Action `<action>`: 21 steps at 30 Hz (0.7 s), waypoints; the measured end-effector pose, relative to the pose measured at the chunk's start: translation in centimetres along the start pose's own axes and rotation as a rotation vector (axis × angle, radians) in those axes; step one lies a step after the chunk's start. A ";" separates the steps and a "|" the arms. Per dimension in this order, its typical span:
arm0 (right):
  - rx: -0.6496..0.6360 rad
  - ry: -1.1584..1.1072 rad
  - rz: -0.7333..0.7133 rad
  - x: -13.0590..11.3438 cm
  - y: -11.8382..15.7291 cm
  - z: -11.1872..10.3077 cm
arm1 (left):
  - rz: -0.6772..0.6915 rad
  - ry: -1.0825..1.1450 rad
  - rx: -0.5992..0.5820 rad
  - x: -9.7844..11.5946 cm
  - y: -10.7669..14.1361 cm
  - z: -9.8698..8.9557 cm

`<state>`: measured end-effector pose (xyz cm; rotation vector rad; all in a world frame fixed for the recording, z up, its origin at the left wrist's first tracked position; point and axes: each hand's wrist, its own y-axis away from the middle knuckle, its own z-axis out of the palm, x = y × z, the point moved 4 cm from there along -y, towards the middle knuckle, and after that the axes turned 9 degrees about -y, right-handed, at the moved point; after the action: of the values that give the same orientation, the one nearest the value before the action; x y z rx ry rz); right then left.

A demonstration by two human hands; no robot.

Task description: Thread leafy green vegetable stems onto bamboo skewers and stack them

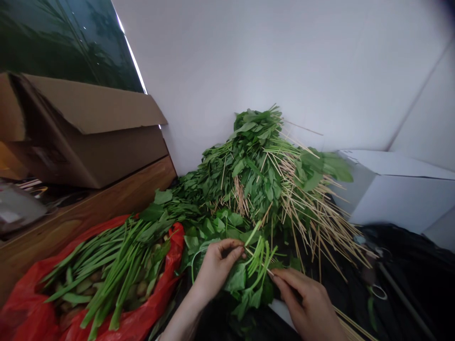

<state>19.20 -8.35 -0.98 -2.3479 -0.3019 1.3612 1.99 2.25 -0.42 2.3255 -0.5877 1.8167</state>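
Low in the middle, my left hand (222,265) is closed in a pinch, thumb against fingertips, at the stems of some leafy greens (261,260). Opposite it, my right hand (304,300) pinches a thin wooden skewer (270,272) between thumb and fingers. The skewer runs through or behind the bunched pale green stems; which of the two is hard to see. Broad leaves hang below the stems, between both hands. Just beyond the hands rises a large heap of skewered greens (249,166), its bare sticks pointing right and toward me.
To the left, a red plastic bag (174,251) holds long green stalks (124,265). Behind it, an open cardboard box (117,151) stands on a wooden surface (142,189). A white box (401,189) and black plastic (401,241) lie at right. A white wall (277,57) backs the heap.
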 end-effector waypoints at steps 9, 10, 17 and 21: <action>0.029 0.035 -0.061 0.4 0.6 0.2 | -0.167 0.224 -0.047 -1.0 0.2 0.0; 0.030 0.024 -0.057 0.5 0.8 0.3 | -0.152 0.217 -0.056 -1.2 0.3 0.4; 0.051 -0.105 0.094 2.4 2.2 0.7 | -0.050 0.149 -0.157 -2.3 0.9 1.8; 0.087 -0.225 0.247 3.9 3.7 -0.4 | 0.021 -0.088 -0.141 -0.5 -1.2 0.2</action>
<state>21.46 -10.23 -5.51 -2.2199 -0.0145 1.7222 2.52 3.43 -0.74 2.3227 -0.7291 1.6312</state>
